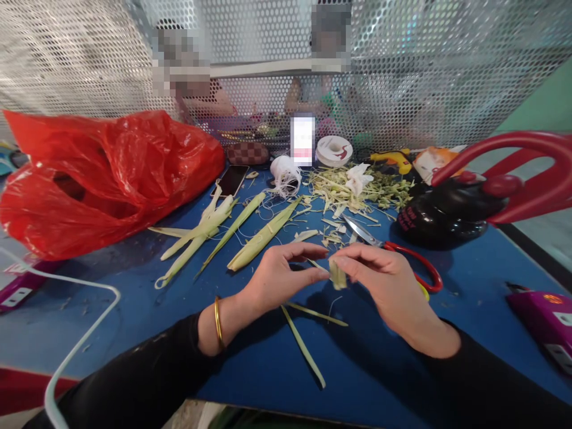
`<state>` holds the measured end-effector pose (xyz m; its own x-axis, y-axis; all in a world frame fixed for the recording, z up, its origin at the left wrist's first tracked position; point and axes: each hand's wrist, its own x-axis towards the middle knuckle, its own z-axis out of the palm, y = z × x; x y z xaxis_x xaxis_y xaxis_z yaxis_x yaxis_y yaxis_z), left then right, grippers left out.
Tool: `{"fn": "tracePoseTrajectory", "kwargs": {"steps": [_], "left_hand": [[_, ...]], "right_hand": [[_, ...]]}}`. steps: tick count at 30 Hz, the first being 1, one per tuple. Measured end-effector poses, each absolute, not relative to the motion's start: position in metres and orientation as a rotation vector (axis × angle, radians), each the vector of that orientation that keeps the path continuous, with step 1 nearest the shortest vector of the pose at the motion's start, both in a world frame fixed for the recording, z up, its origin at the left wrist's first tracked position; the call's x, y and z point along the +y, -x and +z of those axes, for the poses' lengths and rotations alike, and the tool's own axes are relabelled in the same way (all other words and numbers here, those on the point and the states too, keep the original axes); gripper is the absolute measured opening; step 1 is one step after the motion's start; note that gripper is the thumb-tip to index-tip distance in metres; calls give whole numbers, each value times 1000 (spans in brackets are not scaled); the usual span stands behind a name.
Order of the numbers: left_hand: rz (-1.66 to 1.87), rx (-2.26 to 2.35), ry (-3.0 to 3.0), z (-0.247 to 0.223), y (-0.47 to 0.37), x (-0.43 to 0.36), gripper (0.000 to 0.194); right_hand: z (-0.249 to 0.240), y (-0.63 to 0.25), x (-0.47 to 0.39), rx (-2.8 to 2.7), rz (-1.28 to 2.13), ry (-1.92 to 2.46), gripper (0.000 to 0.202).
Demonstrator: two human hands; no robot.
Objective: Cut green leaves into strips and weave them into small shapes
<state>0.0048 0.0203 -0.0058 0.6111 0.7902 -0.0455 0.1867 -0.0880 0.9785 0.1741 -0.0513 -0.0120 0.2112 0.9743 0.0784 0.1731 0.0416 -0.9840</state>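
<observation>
Between my two hands, over the front of the blue table, is a small folded piece of pale green corn husk [338, 276]. My right hand [388, 283] pinches it between thumb and fingers. From the other side my left hand [279, 274], with a gold bangle at the wrist, holds its edge with thumb and fingertips, where a thin strip shows. Beneath lie two narrow husk strips [304, 348]. Scissors [364, 232] with red handles lie just beyond my right hand, partly covered by it. Larger corn husks [266, 235] lie beyond my left hand.
A red plastic bag [111, 173] fills the left side. At the back are white string [286, 176], a ribbon spool [334, 151], a phone [232, 180] and a pile of plant scraps [361, 187]. Large red-handled black shears [442, 208] stand right. A white cable [84, 339] crosses the left.
</observation>
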Motion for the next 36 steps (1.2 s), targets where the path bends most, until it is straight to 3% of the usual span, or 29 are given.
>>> {"fn": "tracePoseTrajectory", "kwargs": {"steps": [3,6,9,17,26,29,36], "left_hand": [[524,737,-1386,-7,-7,13,31],[504,789,-1257,-6,-8,9,19],[500,832,-1200,-5,-8,8,11],[439,797,-1056,-5,-6,8,17],[432,732,-984,-7,-1,14,22],[449,752,-992,-7,-1,14,19],[464,803,-1041,-5,-5,9,17]], "right_hand": [[-10,-169,-53,-1177,1043,1382,15],[-9,-167,-54,-1254,1019,1425,15],[-8,-167,-55,-1345,873,1431,12],[-14,-169,-58,-1637,447,1367,11],[-15,-176,-60,-2089,-87,1231,27],[-13,-175,-61,-2027,19,1238,27],[-11,-169,-56,-1426,738,1391,14]]}}
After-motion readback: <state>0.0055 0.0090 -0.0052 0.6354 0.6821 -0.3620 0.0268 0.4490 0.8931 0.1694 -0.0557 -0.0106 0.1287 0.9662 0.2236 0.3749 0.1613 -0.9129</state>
